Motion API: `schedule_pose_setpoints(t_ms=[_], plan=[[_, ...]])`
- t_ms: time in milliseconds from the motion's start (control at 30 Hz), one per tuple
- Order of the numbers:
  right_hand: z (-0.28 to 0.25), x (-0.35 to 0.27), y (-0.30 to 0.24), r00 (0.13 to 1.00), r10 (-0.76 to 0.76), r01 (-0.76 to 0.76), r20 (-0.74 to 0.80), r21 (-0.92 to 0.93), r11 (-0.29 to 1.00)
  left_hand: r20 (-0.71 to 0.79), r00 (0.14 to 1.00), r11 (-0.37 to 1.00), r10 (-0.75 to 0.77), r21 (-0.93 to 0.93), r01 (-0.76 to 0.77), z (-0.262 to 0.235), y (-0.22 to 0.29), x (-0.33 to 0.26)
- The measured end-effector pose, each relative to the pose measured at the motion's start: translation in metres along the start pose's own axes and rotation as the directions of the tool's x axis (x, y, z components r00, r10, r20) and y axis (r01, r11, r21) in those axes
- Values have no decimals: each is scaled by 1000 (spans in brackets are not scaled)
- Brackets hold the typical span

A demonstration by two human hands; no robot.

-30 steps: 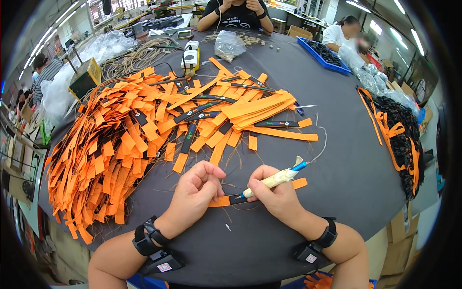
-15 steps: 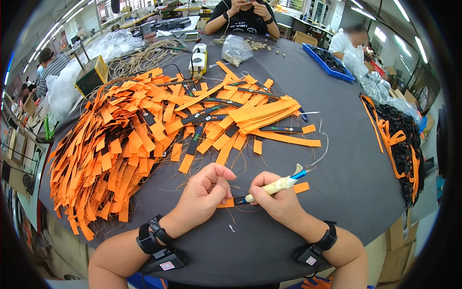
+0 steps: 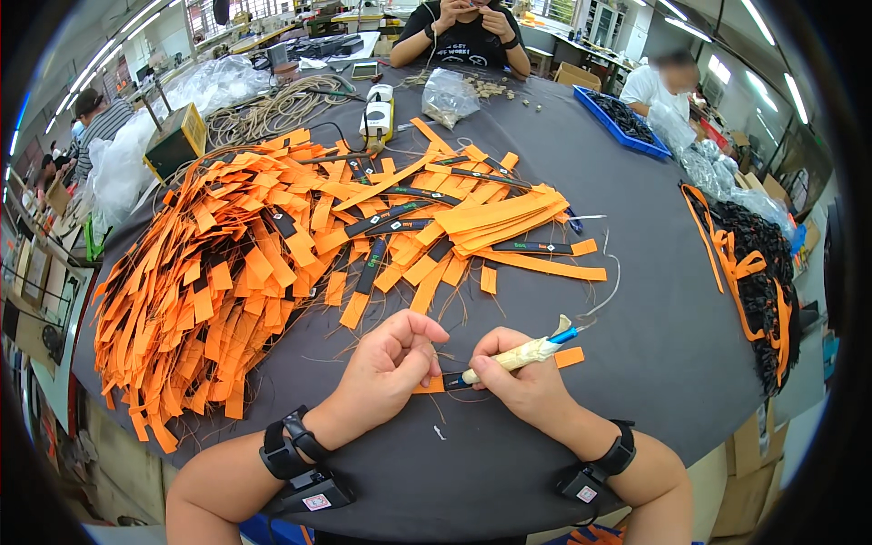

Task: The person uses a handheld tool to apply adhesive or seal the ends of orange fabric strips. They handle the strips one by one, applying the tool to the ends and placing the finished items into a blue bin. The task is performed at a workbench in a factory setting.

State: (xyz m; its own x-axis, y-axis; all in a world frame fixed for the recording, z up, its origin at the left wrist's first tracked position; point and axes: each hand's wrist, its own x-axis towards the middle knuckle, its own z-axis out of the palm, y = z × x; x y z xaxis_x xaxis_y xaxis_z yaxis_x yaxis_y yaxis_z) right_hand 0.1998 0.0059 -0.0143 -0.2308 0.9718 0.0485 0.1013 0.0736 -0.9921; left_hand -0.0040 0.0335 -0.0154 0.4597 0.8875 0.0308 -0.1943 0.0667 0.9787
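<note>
Dark table (image 3: pixel 581 182), taped tool (image 3: pixel 518 356) angled up-right

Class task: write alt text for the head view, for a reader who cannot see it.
Two hands work at the near edge of a round dark table: the right hand holds a tape-wrapped tool to a small orange strap pinched by the left hand. A big heap of orange straps lies behind them; other people sit opposite.
</note>
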Motion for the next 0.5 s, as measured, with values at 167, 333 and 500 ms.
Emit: schedule_pose_setpoints(t_ms=[167,333,500], plan=[[0,0,-1,1000,1,-1,3,4,1000,-6,1000,1000,13,-1,-13,0,1,0],[0,0,1,1000,19,-18,-13,66,998,-28,998,998,60,-2,-60,-4,-1,2],[0,1,1,1000,10,-9,-14,69,998,-42,998,999,44,-14,-44,-1,0,1]])
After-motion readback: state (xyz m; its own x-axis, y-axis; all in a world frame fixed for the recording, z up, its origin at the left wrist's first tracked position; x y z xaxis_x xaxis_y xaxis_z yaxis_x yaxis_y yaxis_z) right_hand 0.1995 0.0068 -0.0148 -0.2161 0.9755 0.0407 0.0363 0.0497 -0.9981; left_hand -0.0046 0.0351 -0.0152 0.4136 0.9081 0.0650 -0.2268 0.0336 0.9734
